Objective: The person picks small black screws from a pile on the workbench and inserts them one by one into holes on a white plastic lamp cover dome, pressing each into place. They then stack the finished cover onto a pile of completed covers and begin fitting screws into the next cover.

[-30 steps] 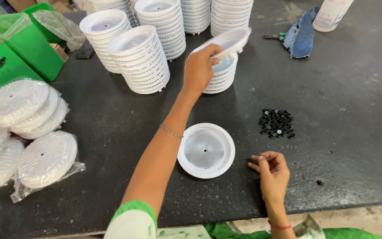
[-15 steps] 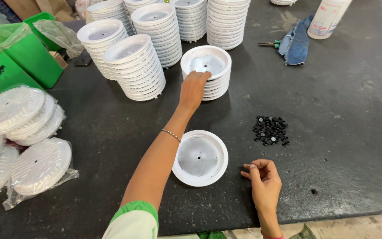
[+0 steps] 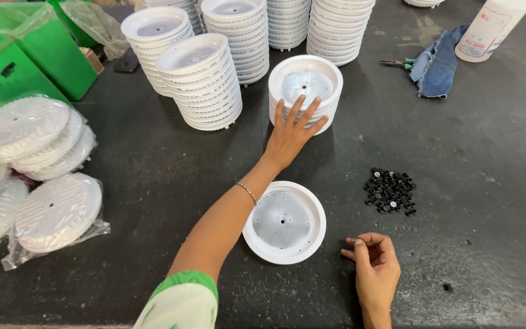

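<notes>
At the near edge of the dark table (image 3: 488, 152), the right hand (image 3: 374, 268) rests loosely curled, fingertips drawn together; whether it pinches anything cannot be told. Just left of it lies a single white dish (image 3: 284, 222), shallow, round, with a small centre hole. Beyond the right hand sits a pile of small black parts (image 3: 389, 191). Farther out, the left hand (image 3: 291, 131) is spread, fingers fanned against the rim of a short stack of white dishes (image 3: 305, 90). Judged thin moulded plastic: light, stiff, smooth, likely to slide; best taken at the raised rim. Taller dish stacks (image 3: 202, 82) stand beyond; bagged white discs (image 3: 38, 170) and a green bin (image 3: 16, 52) lie left
</notes>
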Available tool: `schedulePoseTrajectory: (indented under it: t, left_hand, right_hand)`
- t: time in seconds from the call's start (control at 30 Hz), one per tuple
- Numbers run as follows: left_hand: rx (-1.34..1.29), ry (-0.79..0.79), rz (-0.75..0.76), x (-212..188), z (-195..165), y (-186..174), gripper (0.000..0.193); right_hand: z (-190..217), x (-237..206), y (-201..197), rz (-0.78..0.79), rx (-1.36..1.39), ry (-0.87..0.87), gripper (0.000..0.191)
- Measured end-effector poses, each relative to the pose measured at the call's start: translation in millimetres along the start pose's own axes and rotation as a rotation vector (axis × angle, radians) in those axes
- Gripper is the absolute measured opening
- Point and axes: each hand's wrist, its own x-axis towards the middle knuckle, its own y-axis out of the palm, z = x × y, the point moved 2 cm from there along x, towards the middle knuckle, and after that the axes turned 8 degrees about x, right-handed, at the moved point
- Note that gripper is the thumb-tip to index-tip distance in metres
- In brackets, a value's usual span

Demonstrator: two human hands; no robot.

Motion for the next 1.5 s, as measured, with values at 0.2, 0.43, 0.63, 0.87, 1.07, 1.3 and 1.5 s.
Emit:
schedulePoseTrajectory:
  t: [0.2, 0.43, 0.63, 0.87, 1.07, 1.3, 1.5]
  left_hand:
    - [0.032, -0.059, 0.040, 24.0, 7.4, 21.1, 0.057]
    - [-0.100, -0.170, 0.106, 57.9, 13.9, 18.9, 0.051]
    - [-0.449, -0.334, 0.131, 17.6, 20.1, -21.6, 0.046]
    - [-0.935, -0.272, 0.392, -101.8, 46.1, -105.1, 0.026]
    - [-0.901, -0.247, 0.742, -149.1, 56.2, -149.0, 0.045]
    - [-1.008, -0.157, 0.679, -130.9, 36.1, -166.8, 0.020]
    - [-1.337, -0.405, 0.575, -85.8, 30.8, -154.6, 0.015]
  right_hand:
    - [1.3, -1.3, 4.3, -0.005, -0.034, 0.000, 0.007]
    - [0.2, -4.0, 2.2, 0.022, 0.019, -0.029, 0.008]
    - [-5.7, -5.1, 2.6, 0.053, 0.032, -0.068, 0.011]
    - [-6.2, -10.9, 5.2, 0.078, 0.061, -0.086, 0.012]
    - [-3.3, -13.3, 8.3, 0.059, 0.053, -0.085, 0.012]
    - [-5.9, -10.1, 3.4, 0.041, 0.085, -0.075, 0.014]
    - [-6.7, -8.9, 3.9, -0.009, 0.116, -0.084, 0.017]
